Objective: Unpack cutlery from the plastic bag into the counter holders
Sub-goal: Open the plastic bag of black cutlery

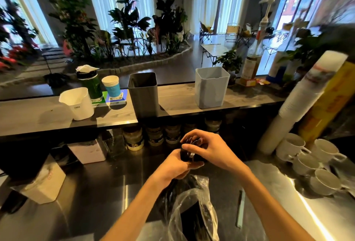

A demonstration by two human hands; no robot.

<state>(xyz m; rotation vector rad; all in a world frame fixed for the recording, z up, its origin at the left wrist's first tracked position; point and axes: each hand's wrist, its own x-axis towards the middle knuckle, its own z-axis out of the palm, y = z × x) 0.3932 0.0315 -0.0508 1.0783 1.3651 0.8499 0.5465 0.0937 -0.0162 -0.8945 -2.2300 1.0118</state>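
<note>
- Fingers [189,147] of the right hand [213,151] are curled over the top of a bundle of dark plastic cutlery [189,154], pinching it; the thumb side is hidden, so the exact grip cannot be told.
- Lower on the same bundle, the left hand [175,165] is wrapped around it, probably to keep the pieces gathered as one handful.
- Below the hands, a crumpled clear plastic bag [192,208] is seen on the steel worktop [278,202], its mouth open upward and more dark cutlery inside.
- On the raised wooden counter [182,98] beyond, well apart from the hands, a dark grey square plastic holder [143,94] and a pale blue-grey square plastic holder [211,87] are set upright, open tops ready to be filled.
- The bundle appears lifted clear of the bag but not yet carried to either holder.
- White ceramic cups [307,160] are stacked at the right.
</note>
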